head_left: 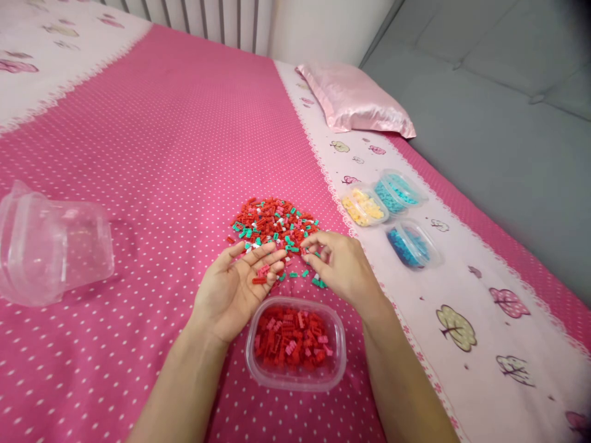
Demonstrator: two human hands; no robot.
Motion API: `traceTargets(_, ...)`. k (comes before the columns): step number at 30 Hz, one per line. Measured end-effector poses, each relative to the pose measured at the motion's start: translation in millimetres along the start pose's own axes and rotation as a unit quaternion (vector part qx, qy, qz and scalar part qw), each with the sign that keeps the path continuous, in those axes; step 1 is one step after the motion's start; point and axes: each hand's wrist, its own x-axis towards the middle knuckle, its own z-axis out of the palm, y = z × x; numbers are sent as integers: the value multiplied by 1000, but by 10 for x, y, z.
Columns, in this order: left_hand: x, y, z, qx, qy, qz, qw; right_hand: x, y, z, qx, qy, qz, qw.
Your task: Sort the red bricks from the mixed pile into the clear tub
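My left hand [231, 280] is turned palm up with its fingers stretched out, and it carries a few red and pink toy bricks [261, 275]. Thumb and fingertips of my right hand [339, 264] come together in a pinch at the near right edge of a brick pile [270, 221]; a small reddish brick [304, 251] shows at the fingertips, partly hidden. Red, green, white and pink bricks are mixed in that pile. Just below my hands, a clear plastic tub [295, 386] holds many red and some pink bricks.
To the right stand small clear tubs of yellow bricks [362, 206], turquoise bricks [396, 192] and blue bricks [410, 245]. Clear plastic containers [87, 246] lie at the left. A pink pillow [357, 98] rests farther back on the dotted bedspread [175, 135], beside a grey padded panel [498, 123].
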Motion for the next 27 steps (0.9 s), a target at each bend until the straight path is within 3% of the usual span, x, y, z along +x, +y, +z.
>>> traceTargets(6,-4,-5,1,4,-7,1,1000,-58,-169,-49,85,77,-135,984)
traceTargets(13,16,-10,-30,8,-22,-1,1000,-78,-236,-21,107,70,-183,975)
traceTargets(19,-10,-14,-12,-2,-31,-7,999,-92,-274,27,110,38,-153,981)
traceTargets(27,-12,-2,6,8,-11,-6,1000,-34,-87,-77,52,133,-32,989)
